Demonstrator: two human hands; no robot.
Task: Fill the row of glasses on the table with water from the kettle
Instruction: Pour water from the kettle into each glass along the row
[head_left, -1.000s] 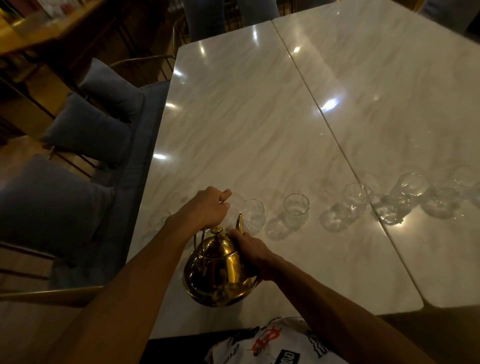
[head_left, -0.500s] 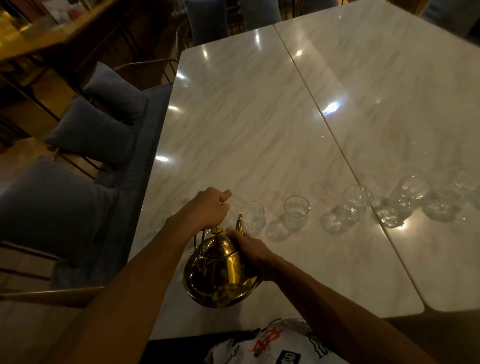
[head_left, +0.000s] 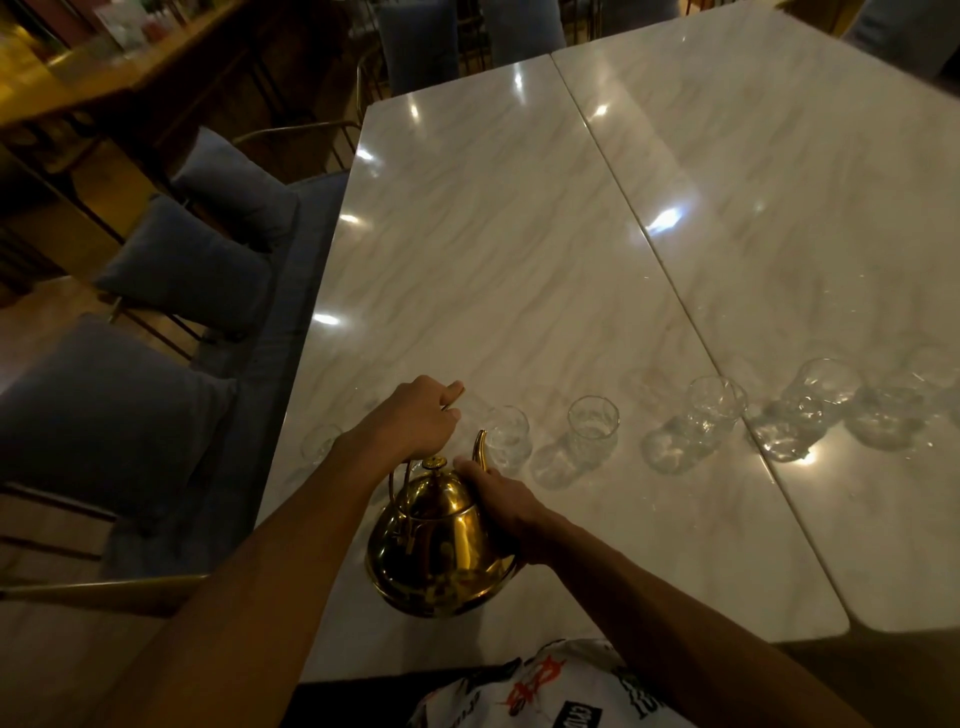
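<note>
a: head view, nearest first. why both hands on the kettle (head_left: 440, 540)?

b: it looks heavy to me, so i share the load. my left hand (head_left: 410, 422) is closed round the top handle and carries it. my right hand (head_left: 500, 500) is pressed against the body by the base of the spout, gripping there to steer the tilt.

a: where is it now?

b: over the near edge of the table (head_left: 493, 249), about upright, spout tip pointing at the row. i see no water running.

a: how does it look?

b: polished gold, round belly, small knob on the lid, thin curved spout. it mirrors the lamps.

a: and the glasses?

b: clear, short, in a line running right. one glass (head_left: 318, 446) sits left of my wrist, the next (head_left: 508, 435) just beyond the spout, then a third (head_left: 593, 425), a fourth (head_left: 716, 406), and more farther right. how full each is, i cannot tell in this dim light.
</note>
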